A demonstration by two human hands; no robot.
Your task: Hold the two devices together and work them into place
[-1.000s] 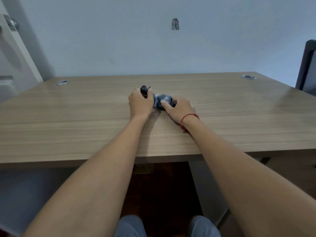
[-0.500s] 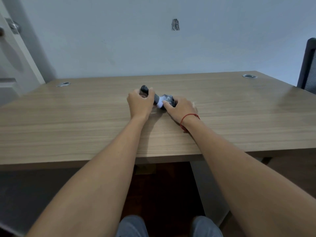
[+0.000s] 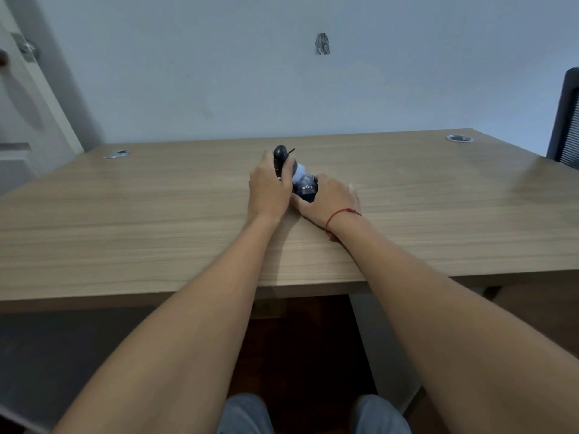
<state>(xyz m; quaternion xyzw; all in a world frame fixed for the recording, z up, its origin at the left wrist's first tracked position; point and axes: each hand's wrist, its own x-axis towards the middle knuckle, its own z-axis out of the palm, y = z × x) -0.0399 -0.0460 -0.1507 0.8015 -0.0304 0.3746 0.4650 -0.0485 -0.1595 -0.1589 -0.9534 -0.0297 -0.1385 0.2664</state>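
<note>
My left hand (image 3: 270,188) grips a black handle-like object (image 3: 281,155) with a rounded top and a thin black wire or loop sticking out to its right. Against it lies a dark packet with white lettering (image 3: 305,187), and something white (image 3: 299,171) shows between the two. My right hand (image 3: 331,198), with a red string round the wrist, holds the packet from the right and below. Both hands sit at the middle of a wooden desk (image 3: 156,220). The fingers' undersides are hidden.
Two round metal cable grommets (image 3: 116,153) (image 3: 459,138) sit at the desk's back corners. A dark chair back (image 3: 565,120) stands at the far right. A pale door (image 3: 22,98) is at the left. A wall lies behind the desk.
The black object has tilted more upright in my left hand, and more of the white part now shows between it and the packet. Both hands stayed at the desk's middle.
</note>
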